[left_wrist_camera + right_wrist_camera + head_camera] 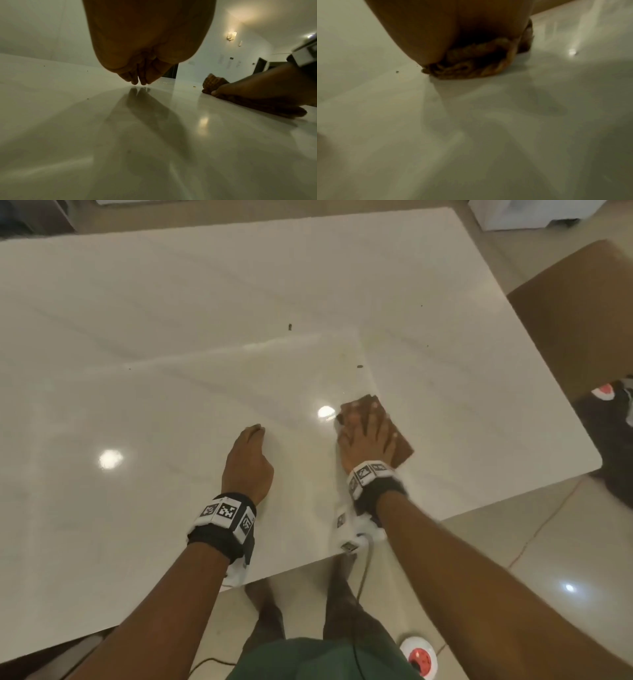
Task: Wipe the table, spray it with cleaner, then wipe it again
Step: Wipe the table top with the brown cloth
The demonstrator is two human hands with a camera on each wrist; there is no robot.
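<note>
The white glossy table [171, 337] fills the head view. A folded brown cloth [402, 450] lies near its front right. My right hand [366, 433] presses flat on it with fingers spread. The left wrist view shows the cloth [214, 82] bunched ahead of my right hand [257, 92]. In the right wrist view the cloth [471, 67] shows under my palm [445, 33]. My left hand [251, 446] holds nothing and rests on the bare table left of the cloth, its loosely curled fingertips [137, 81] touching the surface. Dark crumbs [290, 327] lie further back.
A brown chair [575, 313] stands at the table's right side, with shoes [604, 390] on the floor below it. A red-and-white round object [419, 655] and a cable [363, 577] lie on the floor by my legs. The table's front edge runs just behind my wrists.
</note>
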